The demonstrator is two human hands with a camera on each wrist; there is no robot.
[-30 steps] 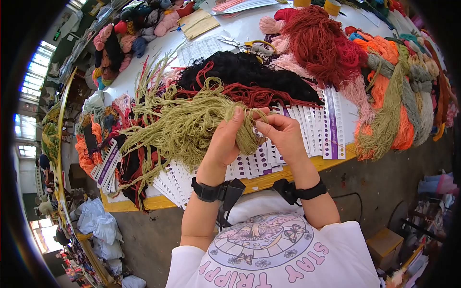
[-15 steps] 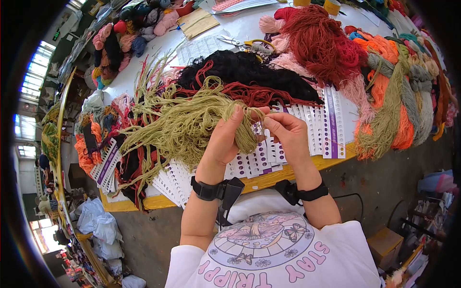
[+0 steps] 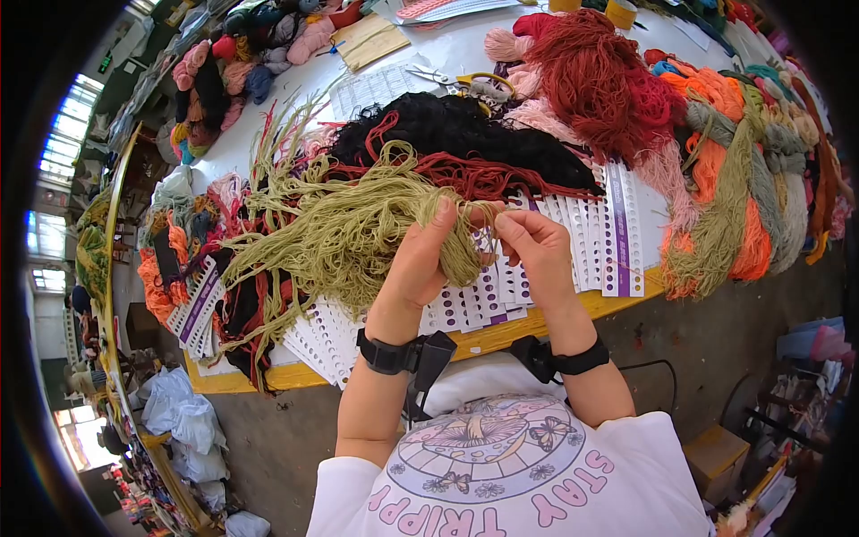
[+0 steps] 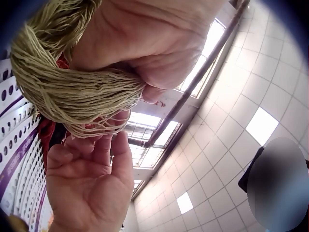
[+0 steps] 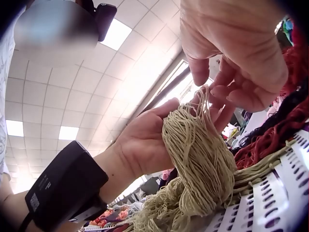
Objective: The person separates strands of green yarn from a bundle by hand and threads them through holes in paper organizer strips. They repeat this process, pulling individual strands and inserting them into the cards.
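A large hank of olive-green yarn (image 3: pixel 331 228) spreads across the table in the head view. My left hand (image 3: pixel 420 251) grips its right end, the thumb lying over the looped strands. In the left wrist view those loops (image 4: pixel 82 99) bend around the left fingers. My right hand (image 3: pixel 537 251) is just to the right, thumb and fingertips pinching at a few strands at the end of the loop. From the right wrist, the right hand (image 5: pixel 241 58) appears above the bundled yarn (image 5: pixel 198 159), its fingertips right at the thin top strands.
White punched cards (image 3: pixel 622 242) with purple bands lie under the yarn. Black yarn (image 3: pixel 465 130) and dark red strands (image 3: pixel 474 174) lie behind. Scissors with yellow handles (image 3: pixel 483 85) rest farther back. A red yarn heap (image 3: pixel 591 80) and mixed hanks (image 3: pixel 734 179) sit at right.
My right hand has shifted slightly right and up, drawing a little away from the left hand, then stays near there. The left hand and the hank hold nearly still.
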